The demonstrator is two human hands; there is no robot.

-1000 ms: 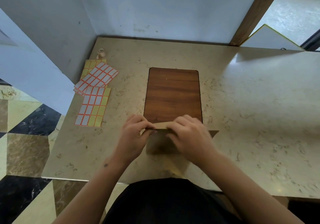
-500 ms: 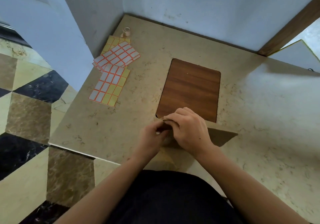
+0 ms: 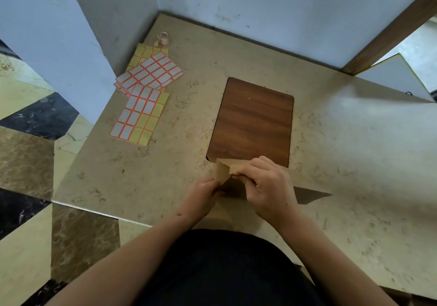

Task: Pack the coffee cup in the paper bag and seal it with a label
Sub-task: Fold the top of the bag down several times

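A brown paper bag (image 3: pixel 223 168) stands at the near edge of the beige counter, just in front of me, its top folded over. My left hand (image 3: pixel 201 196) pinches the bag's left top corner. My right hand (image 3: pixel 267 182) grips the folded top from the right, covering most of it. The coffee cup is hidden from view. Sheets of orange-bordered labels (image 3: pixel 144 92) lie fanned out on the counter's far left, well away from both hands.
A dark wooden board (image 3: pixel 253 118) lies flat on the marble counter (image 3: pixel 354 163) just beyond the bag. A small roll of tape (image 3: pixel 163 38) sits in the back left corner by the blue-grey wall. The counter's left edge drops to a tiled floor.
The view has swung and tilted left. My hands have shifted on the bag's top, and a folded corner of paper now sticks up between them.
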